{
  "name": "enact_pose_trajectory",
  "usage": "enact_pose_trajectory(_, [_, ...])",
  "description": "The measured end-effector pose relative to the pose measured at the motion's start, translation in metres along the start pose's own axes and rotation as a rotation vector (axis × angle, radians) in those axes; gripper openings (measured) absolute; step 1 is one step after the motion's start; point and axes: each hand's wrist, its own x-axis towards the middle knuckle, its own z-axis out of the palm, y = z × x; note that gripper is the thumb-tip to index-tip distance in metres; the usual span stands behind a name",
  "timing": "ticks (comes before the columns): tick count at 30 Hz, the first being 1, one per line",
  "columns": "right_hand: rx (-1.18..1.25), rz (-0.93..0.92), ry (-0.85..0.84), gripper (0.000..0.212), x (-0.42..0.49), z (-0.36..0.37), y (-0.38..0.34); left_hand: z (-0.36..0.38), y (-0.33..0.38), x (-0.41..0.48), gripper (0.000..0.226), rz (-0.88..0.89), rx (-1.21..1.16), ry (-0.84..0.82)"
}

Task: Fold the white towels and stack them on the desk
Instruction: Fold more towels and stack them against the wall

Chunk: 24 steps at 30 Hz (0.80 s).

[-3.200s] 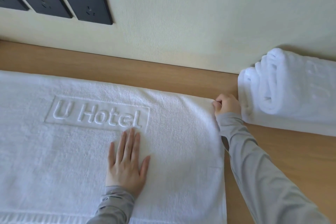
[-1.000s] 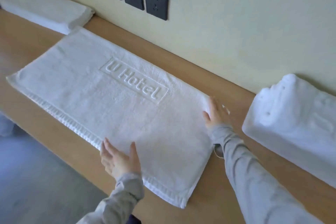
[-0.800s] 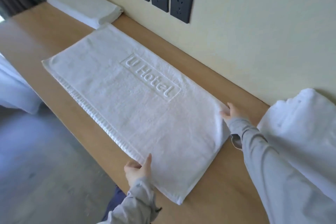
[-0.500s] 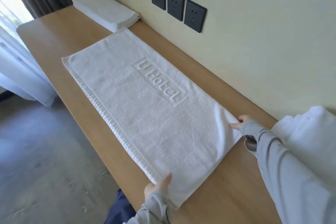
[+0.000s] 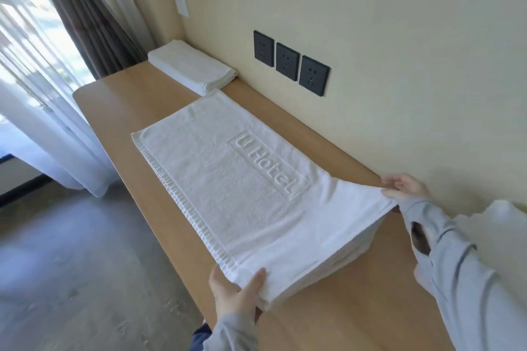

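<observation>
Terrycloth, white and rectangular, spreads across the middle of the head view: one long towel [image 5: 228, 179] lies flat on the light wooden surface [image 5: 119, 100], with its right end lifted off the wood. Raised letters in a framed box on it read "U Hotel". At lower centre the left hand [image 5: 236, 291] grips the near corner, thumb on top and the other fingers curled beneath, out of sight. At right the right hand [image 5: 405, 188] pinches the far corner, its fingers [image 5: 399, 179] only partly curled.

A neat stack of folded white towels [image 5: 194, 71] sits at the surface's far end, just beside the spread towel's far corner. Three dark wall sockets [image 5: 288, 61] line the cream wall above. A rumpled white towel heap [image 5: 502, 225] shows at the right edge, behind the grey sleeve [image 5: 456, 279]. Brown curtains [image 5: 85, 14] and a sheer white drape [image 5: 42, 122] hang at upper left over the grey floor [image 5: 71, 265].
</observation>
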Motion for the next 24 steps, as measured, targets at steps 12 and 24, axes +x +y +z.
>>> enact_pose_trajectory(12, [0.367, -0.201, -0.135, 0.040, 0.013, 0.083, -0.171, -0.046, 0.176, 0.061, 0.042, 0.246, -0.080, -0.542])
enact_pose_trajectory(24, [-0.443, -0.520, 0.176, 0.012, 0.118, 0.280, -0.320, -0.089, 0.312, 0.235, 0.043, 0.559, 0.336, -0.270])
